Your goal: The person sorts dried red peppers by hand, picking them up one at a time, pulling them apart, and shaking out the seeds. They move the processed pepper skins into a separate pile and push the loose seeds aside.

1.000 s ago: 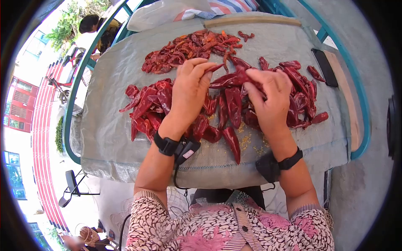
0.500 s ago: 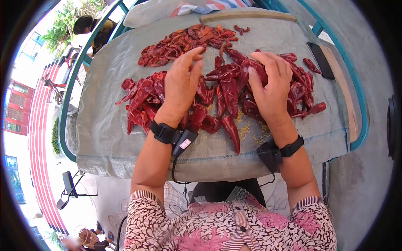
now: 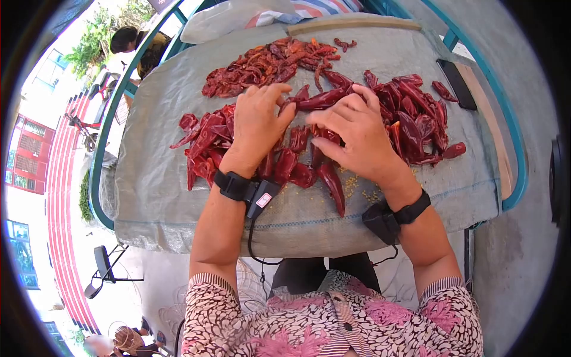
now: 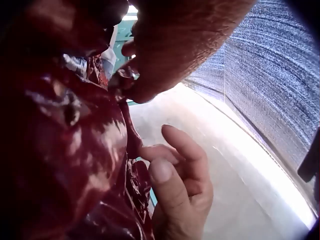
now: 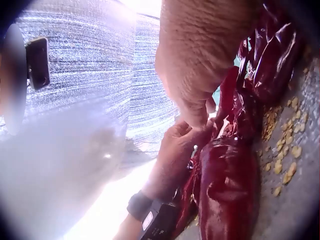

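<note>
Dried red chili peppers lie before me in a left pile (image 3: pixel 205 143) and a right pile (image 3: pixel 410 113). My left hand (image 3: pixel 256 122) pinches the end of a long dark red chili pepper (image 3: pixel 321 100) between thumb and fingers. Facing it, my right hand (image 3: pixel 357 134) hovers over the middle peppers, thumb and fingers bent but parted. In the left wrist view the right hand (image 4: pixel 182 185) has a fingertip close by the hanging red skin. A large glossy chili (image 5: pixel 230 185) lies below the right hand in the right wrist view.
A heap of shrivelled red pieces (image 3: pixel 267 65) lies at the back of the grey woven sheet (image 3: pixel 160 190). Yellow seeds (image 5: pixel 285 155) are scattered near the front. A black phone (image 3: pixel 457 84) rests at the right, inside the teal rail (image 3: pixel 505 119). A wooden strip (image 3: pixel 357 21) lies along the back.
Both hands parted from a small pepper piece, then came together again. The left hand now pinches a long chili; the right hand has shifted left and nearer the body.
</note>
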Tool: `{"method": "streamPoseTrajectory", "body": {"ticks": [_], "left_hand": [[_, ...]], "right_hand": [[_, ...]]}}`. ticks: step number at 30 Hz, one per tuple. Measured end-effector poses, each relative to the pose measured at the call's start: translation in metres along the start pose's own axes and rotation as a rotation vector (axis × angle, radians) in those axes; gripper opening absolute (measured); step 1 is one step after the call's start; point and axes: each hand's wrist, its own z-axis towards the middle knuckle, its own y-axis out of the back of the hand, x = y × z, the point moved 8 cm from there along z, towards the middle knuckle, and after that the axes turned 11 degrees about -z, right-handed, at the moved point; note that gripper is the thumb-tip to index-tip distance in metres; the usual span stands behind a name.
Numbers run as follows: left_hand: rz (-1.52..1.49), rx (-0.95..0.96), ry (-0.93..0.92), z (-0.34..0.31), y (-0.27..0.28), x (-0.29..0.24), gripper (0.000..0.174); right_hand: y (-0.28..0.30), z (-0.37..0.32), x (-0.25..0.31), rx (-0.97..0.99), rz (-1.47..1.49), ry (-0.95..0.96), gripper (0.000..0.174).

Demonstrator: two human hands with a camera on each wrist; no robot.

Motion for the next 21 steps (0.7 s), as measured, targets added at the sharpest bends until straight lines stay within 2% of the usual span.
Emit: {"method": "streamPoseTrajectory", "body": {"ticks": [1,4,7,10,13,16,19,21], "left_hand": [[-0.017,-0.047,-0.026,0.001,0.003,-0.001,0.035],[-0.214,0.042,0.047,0.002,0.002,-0.008,0.043],[-0.615,0.119,0.177,0.000,-0.006,-0.015,0.045],[-0.698,0.094,0.169,-0.003,-0.007,-0.014,0.044],[-0.742,0.114,0.207,-0.002,-0.005,-0.008,0.042],[-0.380,0.191,0.047,0.000,-0.002,-0.006,0.028],[-0.088,0.358,-0.072,-0.001,-0.010,-0.017,0.018],[-0.089,0.389,-0.080,-0.002,-0.012,-0.019,0.017]], "right_hand": [[0.001,0.001,-0.001,-0.032,-0.011,-0.015,0.040],[0.006,0.003,-0.002,-0.112,-0.021,-0.071,0.047],[0.004,0.003,-0.006,-0.158,-0.050,-0.105,0.046],[-0.003,-0.002,-0.013,-0.095,-0.125,-0.061,0.045],[-0.002,-0.001,-0.016,-0.086,-0.166,-0.107,0.042],[0.014,-0.002,-0.028,-0.231,-0.201,-0.227,0.041],[0.021,-0.004,-0.040,-0.302,-0.304,-0.397,0.038],[0.023,-0.005,-0.044,-0.336,-0.329,-0.456,0.038]]}}
